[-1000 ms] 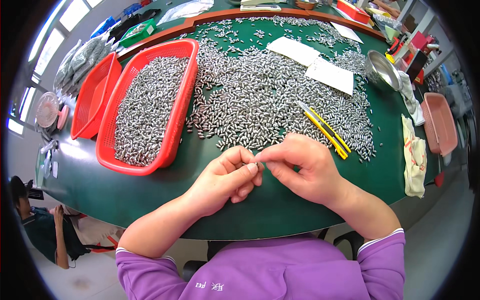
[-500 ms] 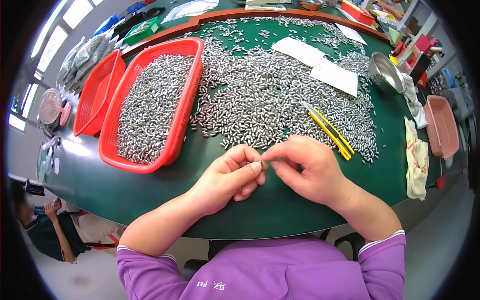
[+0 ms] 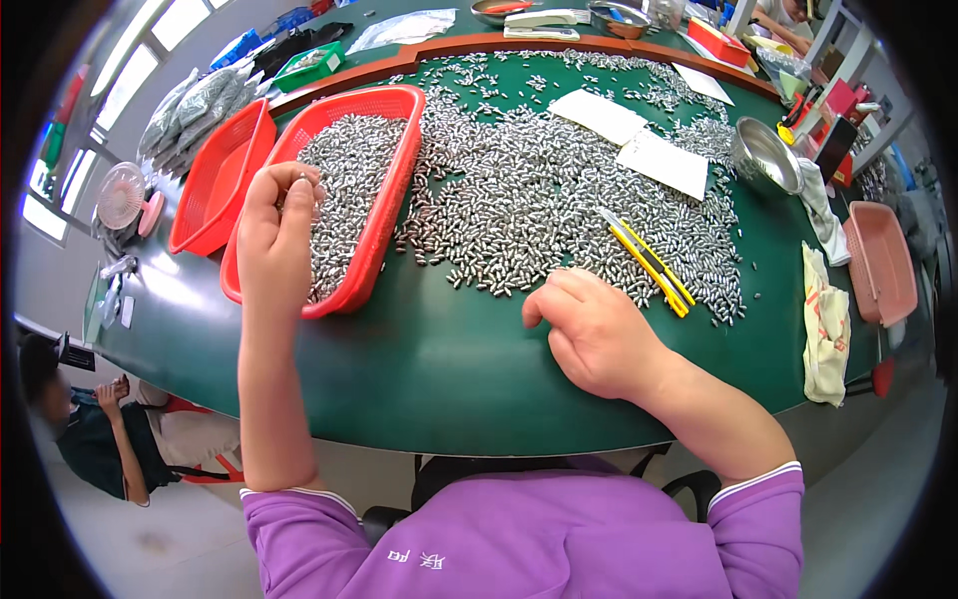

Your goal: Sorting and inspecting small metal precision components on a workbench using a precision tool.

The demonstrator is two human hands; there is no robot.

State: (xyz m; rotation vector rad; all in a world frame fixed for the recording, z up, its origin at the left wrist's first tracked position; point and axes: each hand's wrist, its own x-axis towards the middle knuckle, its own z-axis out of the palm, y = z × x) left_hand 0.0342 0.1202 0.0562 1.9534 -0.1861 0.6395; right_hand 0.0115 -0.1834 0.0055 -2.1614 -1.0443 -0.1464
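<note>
My left hand is raised over the left side of the full red basket. Its fingers are curled with the thumb pressed against them, and what they may hold is too small to make out. Inside the basket lie a great many small silver, bullet-shaped metal pieces. My right hand rests by the near edge of a wide pile of the same metal pieces, fingers curled in and their tips hidden. Just right of it, a yellow utility knife with its blade out lies on the pile.
Beside the full basket stands another red basket. White papers lie on the pile. To the right are a metal bowl, a cream cloth and a pink basket. A wooden rail borders the green table. Another person sits at left.
My hands were together in front of the pile. The left has moved up and left to the basket, while the right has stayed near its place with its fingers drawn in.
</note>
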